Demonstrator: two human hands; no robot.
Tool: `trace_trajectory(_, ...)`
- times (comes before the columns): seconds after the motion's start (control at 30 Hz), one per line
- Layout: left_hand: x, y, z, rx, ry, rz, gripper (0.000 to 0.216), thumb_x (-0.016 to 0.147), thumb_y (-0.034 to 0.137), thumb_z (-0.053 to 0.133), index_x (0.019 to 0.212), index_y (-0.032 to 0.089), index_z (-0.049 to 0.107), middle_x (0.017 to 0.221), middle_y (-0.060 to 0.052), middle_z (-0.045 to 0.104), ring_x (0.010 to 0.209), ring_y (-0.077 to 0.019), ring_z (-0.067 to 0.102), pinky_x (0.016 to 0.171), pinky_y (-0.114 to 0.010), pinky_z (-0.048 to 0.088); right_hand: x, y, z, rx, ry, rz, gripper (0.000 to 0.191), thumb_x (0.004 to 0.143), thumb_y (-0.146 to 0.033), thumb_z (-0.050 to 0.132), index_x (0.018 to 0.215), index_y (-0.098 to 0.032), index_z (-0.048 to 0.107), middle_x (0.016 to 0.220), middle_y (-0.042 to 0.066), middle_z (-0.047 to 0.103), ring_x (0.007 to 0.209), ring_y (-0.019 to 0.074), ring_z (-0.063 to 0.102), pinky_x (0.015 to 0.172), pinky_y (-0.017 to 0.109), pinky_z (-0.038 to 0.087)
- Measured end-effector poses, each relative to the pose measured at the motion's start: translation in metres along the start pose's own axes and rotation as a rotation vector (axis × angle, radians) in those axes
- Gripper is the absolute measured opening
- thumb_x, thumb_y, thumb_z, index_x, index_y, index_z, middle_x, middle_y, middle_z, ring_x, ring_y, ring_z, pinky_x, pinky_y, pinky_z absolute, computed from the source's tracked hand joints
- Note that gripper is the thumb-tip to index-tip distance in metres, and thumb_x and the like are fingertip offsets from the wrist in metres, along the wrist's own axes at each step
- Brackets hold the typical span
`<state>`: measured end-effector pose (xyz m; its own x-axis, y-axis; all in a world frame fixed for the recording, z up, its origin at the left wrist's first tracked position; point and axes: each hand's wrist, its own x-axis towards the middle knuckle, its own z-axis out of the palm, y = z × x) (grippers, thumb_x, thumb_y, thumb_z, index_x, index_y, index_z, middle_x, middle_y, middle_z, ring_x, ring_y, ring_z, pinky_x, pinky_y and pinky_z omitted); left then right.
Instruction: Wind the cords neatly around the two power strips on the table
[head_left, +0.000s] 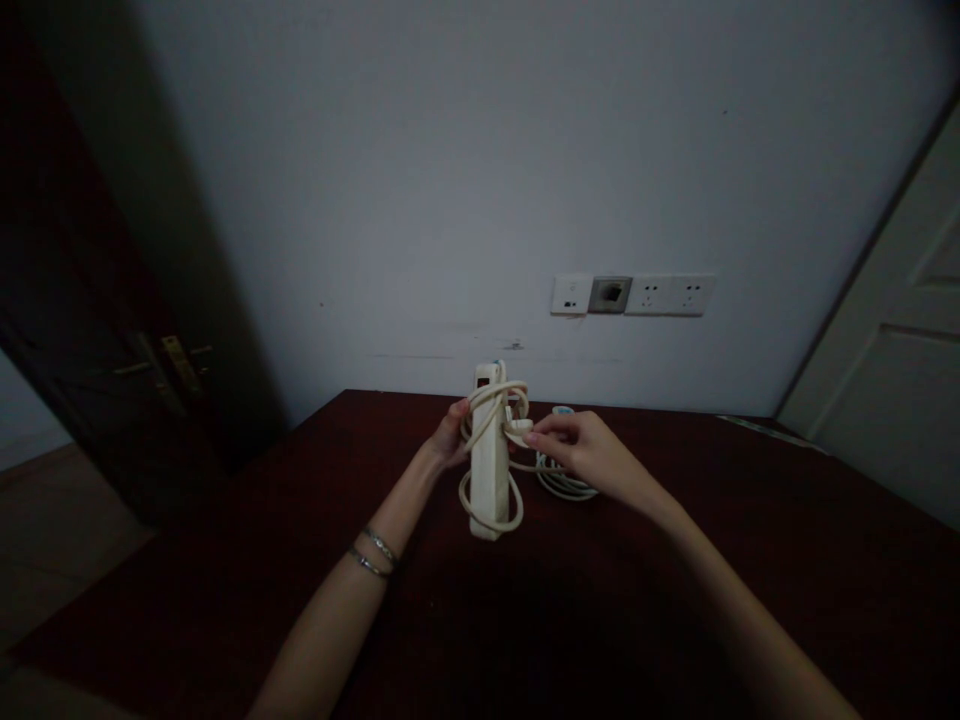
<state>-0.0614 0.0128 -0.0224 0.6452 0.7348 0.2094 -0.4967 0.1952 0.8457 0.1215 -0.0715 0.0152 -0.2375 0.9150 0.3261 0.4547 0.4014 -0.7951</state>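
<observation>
My left hand (450, 437) grips a cream power strip (489, 470) from behind and holds it upright above the dark red table (225, 560). Its cord (495, 400) is looped round the strip's body. My right hand (581, 450) pinches the cord's plug (519, 430) right beside the strip, fingers closed on it. More cord (559, 482) lies in a coil on the table below my right hand. Two bracelets (373, 555) sit on my left wrist.
A row of wall sockets (634, 295) is set in the white wall behind the table. A dark door with a brass handle (169, 365) stands open at the left. A white door (892, 370) is at the right.
</observation>
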Motion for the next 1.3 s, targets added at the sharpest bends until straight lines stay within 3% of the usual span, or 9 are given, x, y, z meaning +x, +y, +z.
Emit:
trace_trajectory(0.2, 0.000, 0.001, 0.004, -0.065, 0.001, 0.046, 0.064, 0.064, 0.051, 0.061, 0.114, 0.012, 0.054, 0.094, -0.014, 0.066, 0.077, -0.0281, 0.064, 0.072, -0.045, 0.050, -0.001, -0.003, 0.007, -0.130, 0.310, -0.072, 0.024, 0.075, -0.043, 0.059, 0.080, -0.019, 0.058, 0.053, -0.002, 0.051, 0.048, 0.0104, 0.041, 0.049, 0.024, 0.028)
trace_trajectory(0.37, 0.003, 0.001, 0.001, -0.026, 0.025, 0.082, 0.058, 0.062, 0.042, 0.063, 0.110, 0.011, 0.057, 0.099, -0.014, 0.066, 0.088, -0.0282, 0.063, 0.080, -0.039, 0.049, -0.003, -0.002, 0.010, -0.221, 0.428, -0.151, 0.029, 0.079, -0.042, 0.056, 0.097, -0.020, 0.050, 0.062, 0.000, 0.057, 0.055, 0.0137, 0.050, 0.055, 0.025, 0.032)
trace_trajectory(0.53, 0.002, 0.000, -0.001, -0.041, -0.009, 0.111, 0.058, 0.057, 0.042, 0.067, 0.104, 0.010, 0.059, 0.097, -0.013, 0.066, 0.086, -0.0287, 0.063, 0.078, -0.039, 0.049, -0.003, 0.005, 0.018, -0.242, 0.496, -0.212, 0.028, 0.082, -0.042, 0.053, 0.099, -0.020, 0.049, 0.072, 0.004, 0.059, 0.061, 0.0151, 0.054, 0.058, 0.026, 0.036)
trace_trajectory(0.63, -0.001, 0.001, 0.002, -0.048, -0.036, 0.086, 0.072, 0.056, 0.052, 0.065, 0.115, 0.013, 0.055, 0.103, -0.014, 0.064, 0.085, -0.0302, 0.063, 0.074, -0.043, 0.050, -0.002, 0.008, 0.021, -0.170, 0.446, -0.265, 0.031, 0.081, -0.042, 0.055, 0.102, -0.020, 0.049, 0.073, 0.003, 0.057, 0.062, 0.0148, 0.053, 0.059, 0.026, 0.037)
trace_trajectory(0.73, -0.001, 0.001, 0.001, -0.054, -0.012, 0.103, 0.078, 0.053, 0.059, 0.064, 0.114, 0.013, 0.055, 0.096, -0.014, 0.065, 0.085, -0.0315, 0.062, 0.073, -0.043, 0.049, -0.001, 0.009, 0.018, -0.078, 0.275, -0.305, 0.036, 0.080, -0.039, 0.057, 0.109, -0.019, 0.047, 0.070, 0.000, 0.053, 0.061, 0.0137, 0.051, 0.060, 0.026, 0.039)
trace_trajectory(0.83, 0.003, -0.003, -0.005, -0.059, 0.004, 0.114, 0.072, 0.051, 0.059, 0.067, 0.105, 0.011, 0.059, 0.084, -0.013, 0.067, 0.083, -0.0311, 0.063, 0.073, -0.040, 0.050, 0.000, 0.009, 0.012, 0.031, 0.133, -0.313, 0.049, 0.079, -0.035, 0.060, 0.121, -0.019, 0.040, 0.073, 0.000, 0.051, 0.066, 0.0135, 0.050, 0.064, 0.026, 0.041)
trace_trajectory(1.0, 0.005, -0.010, -0.011, -0.072, 0.048, 0.080, 0.060, 0.058, 0.056, 0.066, 0.096, 0.010, 0.061, 0.079, -0.010, 0.069, 0.072, -0.0252, 0.065, 0.067, -0.034, 0.050, 0.001, 0.012, 0.008, 0.270, 0.011, -0.259, 0.070, 0.075, -0.032, 0.064, 0.136, -0.022, 0.032, 0.077, -0.001, 0.047, 0.070, 0.0126, 0.047, 0.070, 0.028, 0.044)
trace_trajectory(1.2, 0.004, -0.018, -0.014, -0.120, -0.097, 0.037, 0.065, 0.047, 0.054, 0.073, 0.094, 0.010, 0.062, 0.078, -0.008, 0.069, 0.068, -0.0228, 0.064, 0.067, -0.032, 0.049, 0.003, 0.016, 0.001, 0.033, 0.071, -0.275, 0.056, 0.065, -0.037, 0.072, 0.116, -0.022, 0.055, 0.085, 0.002, 0.049, 0.073, 0.0145, 0.047, 0.068, 0.031, 0.044)
trace_trajectory(1.3, 0.005, -0.025, -0.013, -0.149, -0.114, -0.016, 0.069, 0.050, 0.057, 0.069, 0.098, 0.009, 0.061, 0.082, -0.009, 0.069, 0.072, -0.0237, 0.064, 0.071, -0.034, 0.047, 0.005, 0.021, 0.000, 0.067, 0.056, -0.267, 0.048, 0.064, -0.038, 0.073, 0.105, -0.022, 0.054, 0.090, 0.004, 0.051, 0.074, 0.0144, 0.049, 0.065, 0.030, 0.045)
